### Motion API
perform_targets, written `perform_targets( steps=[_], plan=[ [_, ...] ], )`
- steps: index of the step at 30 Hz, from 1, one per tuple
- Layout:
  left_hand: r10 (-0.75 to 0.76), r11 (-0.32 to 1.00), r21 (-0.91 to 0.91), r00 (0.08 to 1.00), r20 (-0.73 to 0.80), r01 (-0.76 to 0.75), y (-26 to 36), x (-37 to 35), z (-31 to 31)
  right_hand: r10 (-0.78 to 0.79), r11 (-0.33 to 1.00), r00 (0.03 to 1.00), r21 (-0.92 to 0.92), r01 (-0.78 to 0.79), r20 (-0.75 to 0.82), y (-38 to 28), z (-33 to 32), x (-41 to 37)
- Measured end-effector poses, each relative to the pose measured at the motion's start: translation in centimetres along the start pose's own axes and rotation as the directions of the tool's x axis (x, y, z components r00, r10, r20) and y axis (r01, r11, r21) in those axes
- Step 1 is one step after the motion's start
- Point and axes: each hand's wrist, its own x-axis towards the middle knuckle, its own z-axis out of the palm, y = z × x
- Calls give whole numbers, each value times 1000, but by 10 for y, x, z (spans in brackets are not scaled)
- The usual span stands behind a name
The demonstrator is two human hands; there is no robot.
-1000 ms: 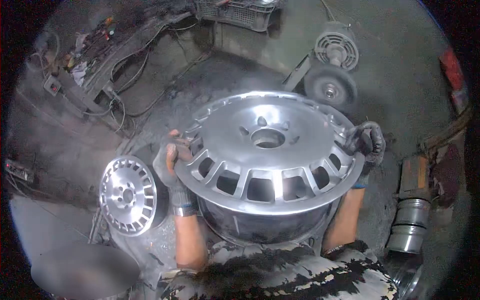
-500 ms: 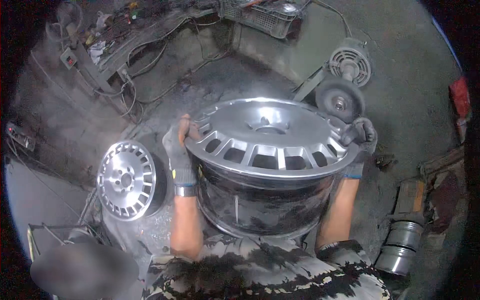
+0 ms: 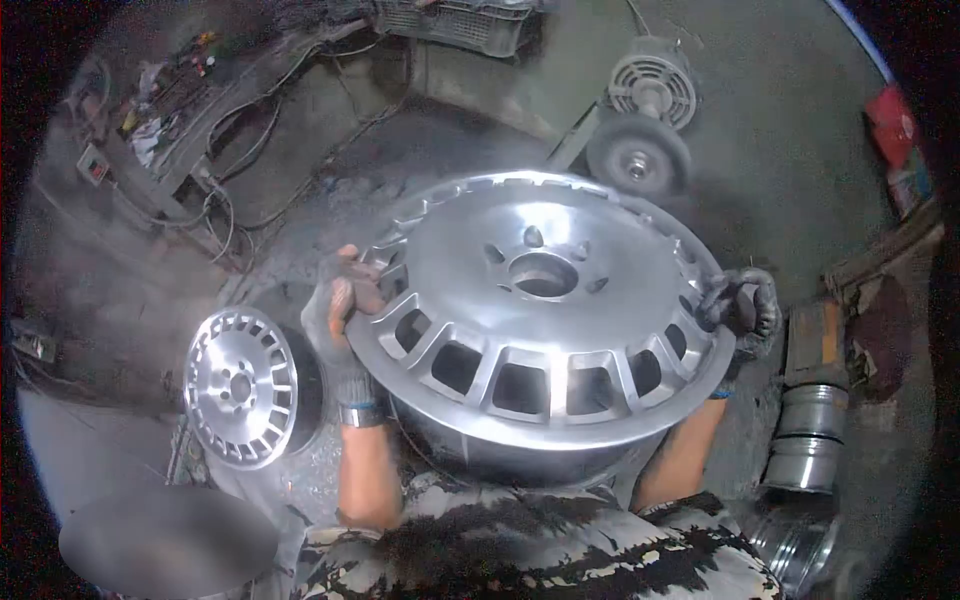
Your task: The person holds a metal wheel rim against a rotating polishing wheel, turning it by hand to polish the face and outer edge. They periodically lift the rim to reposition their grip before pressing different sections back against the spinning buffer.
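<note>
A large silver wheel rim (image 3: 470, 300) fills the middle of the view, its slotted face tilted up toward me and its dark barrel below, close to my body. My left hand (image 3: 345, 310), in a grey glove with bare-looking fingertips, grips the left edge of the rim. On the right edge, my gloved right hand (image 3: 745, 310) is closed around the rim with fingers curled. Beyond the rim stands a motor (image 3: 652, 85) carrying a round buffing wheel (image 3: 638, 165), which sits just past the rim's far edge.
A second silver rim (image 3: 240, 388) leans at the left. Stacked rims (image 3: 805, 440) stand at the lower right. A plastic crate (image 3: 460, 25) is at the back, and loose cables (image 3: 225, 215) run along the left side. A red cloth-like item (image 3: 890, 125) hangs at far right.
The held rim has tilted, so its face now shows more fully and less of its barrel is visible. Both hands keep their grip. My view has shifted slightly.
</note>
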Motion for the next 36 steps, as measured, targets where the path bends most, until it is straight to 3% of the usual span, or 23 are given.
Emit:
perform_targets(
  steps=[4, 7, 10, 13, 17, 23, 30, 33, 35, 36],
  plan=[
    [-92, 996, -10, 993, -73, 91, -12, -5, -2, 9, 990, 999, 141, -16, 51, -5, -1, -5],
    [-120, 992, 14, 986, -120, 122, -6, -6, 2, 36, 992, 998, 126, -29, -49, -15, 17, -4],
    [-142, 990, -3, 979, -150, 143, -12, -9, -2, 2, 999, 999, 43, -4, 43, -10, 15, 4],
    [-139, 990, -11, 976, -166, 139, -13, -8, -2, -101, 986, 994, -136, 95, -35, 8, 18, 18],
    [-131, 991, -37, 974, -187, 127, -12, -5, 2, 24, 991, 990, 129, -43, 139, 61, -19, 58],
    [-189, 981, -63, 968, -166, 181, -27, 4, -5, 149, 952, 958, 228, -206, 244, 106, 0, 68],
    [-5, 1000, 19, 990, -139, 7, -27, 4, -3, 147, 971, 955, 145, -189, 258, 94, 7, 63],
    [-96, 995, -38, 992, -80, 94, -29, 8, -9, 145, 979, 960, 103, -174, 241, 67, 15, 42],
    [-341, 907, -312, 928, -150, 283, -42, 15, -10, 133, 983, 967, 95, -156, 215, 44, 20, 28],
    [-246, 938, -277, 964, -100, 211, -55, 18, -15, 125, 986, 972, 88, -145, 197, 35, 23, 23]
  ],
)
